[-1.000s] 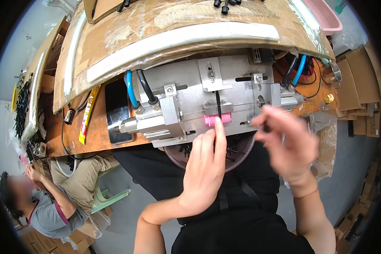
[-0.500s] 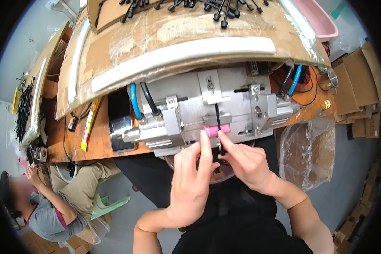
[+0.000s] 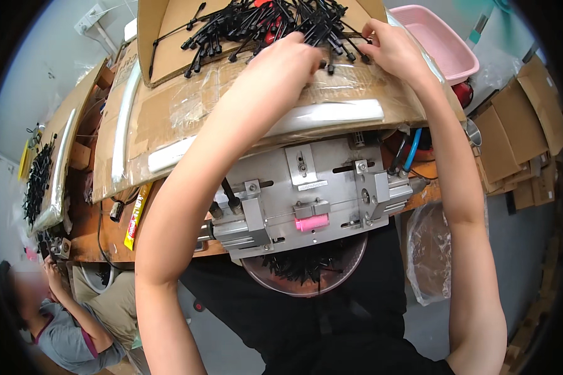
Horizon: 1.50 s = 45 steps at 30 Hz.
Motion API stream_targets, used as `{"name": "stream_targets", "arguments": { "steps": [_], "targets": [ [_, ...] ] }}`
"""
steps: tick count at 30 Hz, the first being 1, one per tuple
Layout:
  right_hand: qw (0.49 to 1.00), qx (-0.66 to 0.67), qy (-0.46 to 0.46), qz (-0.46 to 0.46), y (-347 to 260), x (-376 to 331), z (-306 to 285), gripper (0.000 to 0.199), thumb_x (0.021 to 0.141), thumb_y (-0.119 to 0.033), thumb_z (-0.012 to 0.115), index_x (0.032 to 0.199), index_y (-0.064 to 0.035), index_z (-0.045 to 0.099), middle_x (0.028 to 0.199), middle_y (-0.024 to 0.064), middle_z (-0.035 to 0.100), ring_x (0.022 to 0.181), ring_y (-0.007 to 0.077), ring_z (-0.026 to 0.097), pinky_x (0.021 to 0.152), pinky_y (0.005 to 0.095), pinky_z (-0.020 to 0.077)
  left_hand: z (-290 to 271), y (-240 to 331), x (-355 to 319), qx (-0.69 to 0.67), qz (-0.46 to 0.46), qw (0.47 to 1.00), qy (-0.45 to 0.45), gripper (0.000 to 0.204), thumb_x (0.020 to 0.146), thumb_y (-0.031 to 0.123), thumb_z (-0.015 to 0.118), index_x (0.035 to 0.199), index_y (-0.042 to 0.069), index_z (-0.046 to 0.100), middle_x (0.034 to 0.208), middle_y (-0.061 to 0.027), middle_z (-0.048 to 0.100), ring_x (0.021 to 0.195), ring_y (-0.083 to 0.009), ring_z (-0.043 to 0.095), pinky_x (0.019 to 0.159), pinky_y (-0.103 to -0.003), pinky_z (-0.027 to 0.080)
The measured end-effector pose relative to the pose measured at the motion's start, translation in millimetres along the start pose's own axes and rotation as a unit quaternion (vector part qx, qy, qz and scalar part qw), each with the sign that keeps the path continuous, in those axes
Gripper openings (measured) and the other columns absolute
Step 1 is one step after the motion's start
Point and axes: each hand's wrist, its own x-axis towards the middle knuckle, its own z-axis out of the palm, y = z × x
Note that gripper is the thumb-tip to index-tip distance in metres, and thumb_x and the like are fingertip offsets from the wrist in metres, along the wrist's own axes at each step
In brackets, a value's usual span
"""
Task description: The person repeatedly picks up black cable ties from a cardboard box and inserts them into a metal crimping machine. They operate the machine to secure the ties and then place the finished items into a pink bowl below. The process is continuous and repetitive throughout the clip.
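Observation:
Both my arms reach up and away to a heap of thin black plastic parts [image 3: 275, 25] lying in a cardboard tray [image 3: 169, 50] on the upper shelf. My left hand [image 3: 294, 59] is seen from the back, with its fingers dug into the heap's near edge; what they hold is hidden. At the heap's right edge, my right hand [image 3: 388, 47] has its fingertips closed on a few black parts. Below my arms sits a metal fixture [image 3: 319, 187] with a pink cylinder [image 3: 311, 222] at its front. Neither hand touches the fixture.
A round bowl [image 3: 306, 289] with black parts sits under the fixture. A pink basin [image 3: 441, 44] stands at the upper right, with cardboard boxes [image 3: 519, 144] beyond and a clear plastic bag [image 3: 431, 250] hanging at the right. Another person [image 3: 62, 325] sits at the lower left.
Both hands have left the pink cylinder on the fixture and moved up to the heap of black parts. The view has tilted upward with them.

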Motion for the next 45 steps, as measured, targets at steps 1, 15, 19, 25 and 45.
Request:
{"name": "stream_targets", "arguments": {
  "steps": [1,15,19,25,45],
  "targets": [
    [0.999,0.018,-0.029,-0.006,1.0,0.9,4.9,0.023,0.085,-0.018,0.069,0.100,-0.0012,0.064,0.074,0.0140,0.064,0.069,0.0300,0.062,0.065,0.0384,0.0472,-2.3,-4.8,-12.0,0.001,-0.009,1.000,0.001,0.014,0.081,0.004,0.070,0.094,0.002,0.066,0.095,-0.0152,0.060,0.090,-0.0357,0.061,0.081,-0.042,0.049],
    [0.962,0.022,-0.026,-0.270,-86.1,-39.2,-12.9,0.008,0.085,-0.008,0.058,0.090,-0.0053,0.064,0.086,0.0157,0.067,0.085,0.0360,0.066,0.072,0.0450,0.0510,-60.1,-12.2,-90.6,-0.071,-0.095,0.992,0.038,0.035,0.081,-0.001,0.069,0.115,0.005,0.064,0.096,-0.0081,0.059,0.083,-0.0181,0.059,0.078,-0.030,0.051],
    [0.948,0.109,-0.031,-0.299,-80.4,-27.5,-12.5,0.012,0.084,-0.006,0.062,0.094,-0.0051,0.066,0.088,0.0154,0.068,0.080,0.0330,0.066,0.070,0.0396,0.0518,-60.4,-2.4,-94.7,-0.007,-0.091,0.991,0.099,0.047,0.079,-0.004,0.069,0.123,0.009,0.062,0.093,-0.0068,0.059,0.079,-0.0178,0.058,0.077,-0.031,0.050],
    [0.881,0.455,0.002,-0.132,-69.5,-49.8,-43.5,0.033,0.094,-0.013,0.062,0.119,0.0090,0.059,0.104,0.0237,0.068,0.090,0.0258,0.071,0.064,0.0275,0.0625,-24.9,95.8,-163.0,0.038,-0.124,0.983,0.126,0.072,0.071,-0.012,0.070,0.139,-0.002,0.049,0.086,-0.0093,0.057,0.078,-0.0220,0.052,0.073,-0.035,0.047],
    [0.902,0.429,0.033,-0.047,-107.7,-235.8,-34.1,0.042,0.074,0.015,0.070,0.115,0.0070,0.061,0.096,0.0146,0.069,0.068,0.0143,0.063,0.058,0.0263,0.0526,29.9,156.0,-196.0,-0.001,-0.181,0.983,-0.043,0.066,0.073,-0.005,0.059,0.138,-0.005,0.045,0.098,-0.0116,0.053,0.089,-0.0251,0.053,0.082,-0.034,0.047]
  ]
}}
